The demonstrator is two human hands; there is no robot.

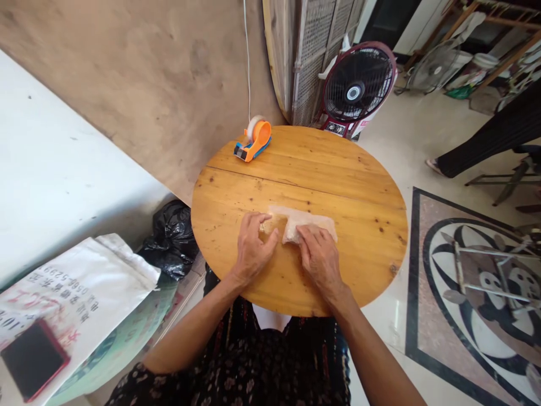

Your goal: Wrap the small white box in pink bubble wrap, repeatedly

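A strip of translucent wrap (315, 217), probably bubble wrap, lies on the round wooden table (350, 169), with a thicker folded part at its near side. My right hand (319, 256) rests on that folded part, its fingers together and pressed onto it; the palm side is hidden. By the left end of the wrap is my left hand (255, 242), thumb and fingers apart and curved. Whether its fingertips touch the thin film edge I cannot make out. Toward the table's far edge stands an orange and blue tape dispenser (257, 142) with a roll of clear tape.
Behind the table stands a dark red fan (358, 84). A black plastic bag (171, 237) and a white printed sack (84, 287) with a phone-like device (34, 361) on it are at the left. Another person's leg (486, 135) shows at the right.
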